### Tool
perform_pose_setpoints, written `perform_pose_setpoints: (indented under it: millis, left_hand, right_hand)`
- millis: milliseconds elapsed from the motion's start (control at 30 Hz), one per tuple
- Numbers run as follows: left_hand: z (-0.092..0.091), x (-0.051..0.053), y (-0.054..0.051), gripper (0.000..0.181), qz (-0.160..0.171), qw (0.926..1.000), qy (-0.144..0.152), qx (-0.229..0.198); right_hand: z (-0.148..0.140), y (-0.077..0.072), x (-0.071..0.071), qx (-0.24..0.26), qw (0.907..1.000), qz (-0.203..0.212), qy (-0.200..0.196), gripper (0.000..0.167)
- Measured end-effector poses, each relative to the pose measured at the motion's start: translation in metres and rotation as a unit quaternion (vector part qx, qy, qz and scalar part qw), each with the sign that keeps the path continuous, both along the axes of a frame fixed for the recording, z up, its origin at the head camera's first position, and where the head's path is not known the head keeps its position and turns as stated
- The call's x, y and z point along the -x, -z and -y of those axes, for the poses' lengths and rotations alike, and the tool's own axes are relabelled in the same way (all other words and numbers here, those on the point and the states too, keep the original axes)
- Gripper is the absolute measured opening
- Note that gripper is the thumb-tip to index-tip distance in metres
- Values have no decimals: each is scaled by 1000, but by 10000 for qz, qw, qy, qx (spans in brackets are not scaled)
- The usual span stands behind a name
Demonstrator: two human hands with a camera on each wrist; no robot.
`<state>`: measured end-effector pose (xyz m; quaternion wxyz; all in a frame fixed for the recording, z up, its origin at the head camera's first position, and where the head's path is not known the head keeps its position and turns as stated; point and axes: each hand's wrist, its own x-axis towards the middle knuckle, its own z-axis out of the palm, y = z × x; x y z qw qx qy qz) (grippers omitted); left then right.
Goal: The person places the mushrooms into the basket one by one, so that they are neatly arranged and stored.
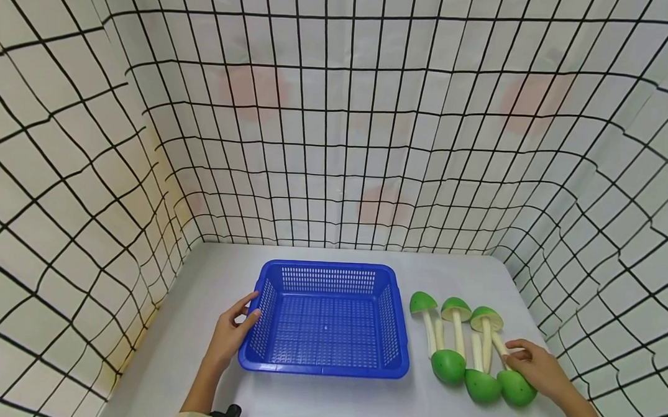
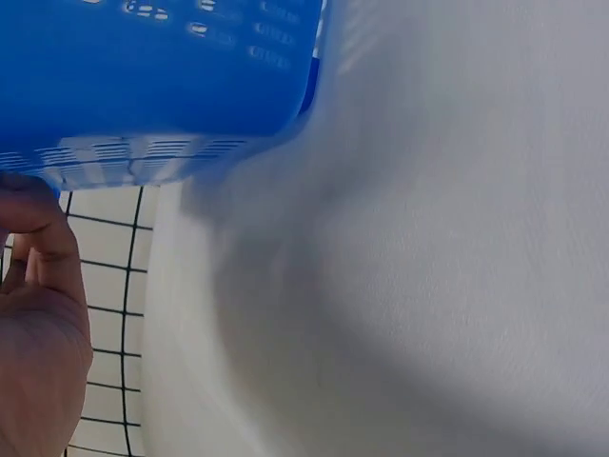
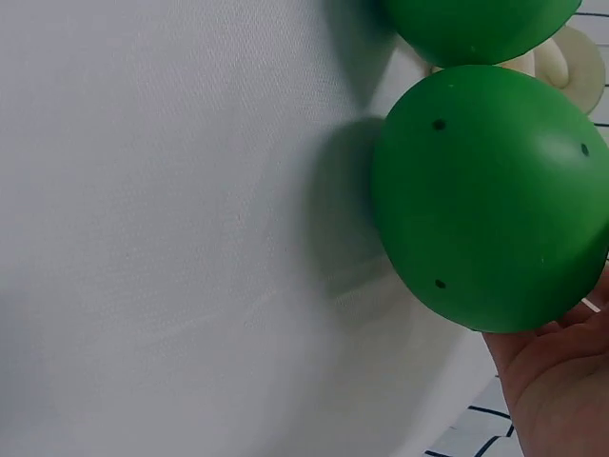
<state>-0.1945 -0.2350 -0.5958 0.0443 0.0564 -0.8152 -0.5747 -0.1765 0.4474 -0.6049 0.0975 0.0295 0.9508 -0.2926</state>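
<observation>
An empty blue basket (image 1: 323,370) lies on the white table, its left rim pinched by my left hand (image 1: 229,336); the left wrist view shows those fingers at the basket (image 2: 190,76) wall. To the basket's right lie several toy mushrooms with green caps and pale stems. My right hand (image 1: 541,370) has its thumb and fingers round the stem of the rightmost mushroom (image 1: 516,389), whose cap points toward the near edge. In the right wrist view that green cap (image 3: 490,195) hides most of the fingers of the hand (image 3: 561,390).
Other mushrooms (image 1: 448,366) lie close together between the basket and my right hand, caps at both ends. Black grid netting over white walls encloses the table (image 1: 314,403) at the back and both sides. A black object (image 1: 227,415) shows by my left wrist.
</observation>
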Motion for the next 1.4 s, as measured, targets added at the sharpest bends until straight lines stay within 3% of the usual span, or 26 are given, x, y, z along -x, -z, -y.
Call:
perform_pose_setpoints:
  millis: [233, 600, 1000, 1400]
  left_hand:
    - [-2, 0, 1, 50, 5, 9993, -3, -385]
    - [-1, 1, 0, 51, 89, 9984, -20, -557]
    - [0, 0, 4, 48, 264, 9973, -25, -681]
    - [-1, 3, 3, 47, 295, 9969, 0, -726]
  right_hand:
    - [-2, -8, -4, 111, 9996, -51, 268, 56]
    - [-3, -14, -5, 222, 9981, 186, 543, 63]
    - [7, -25, -5, 516, 9968, -7, 609, 60]
    - [12, -40, -1, 388, 9979, -179, 481, 62]
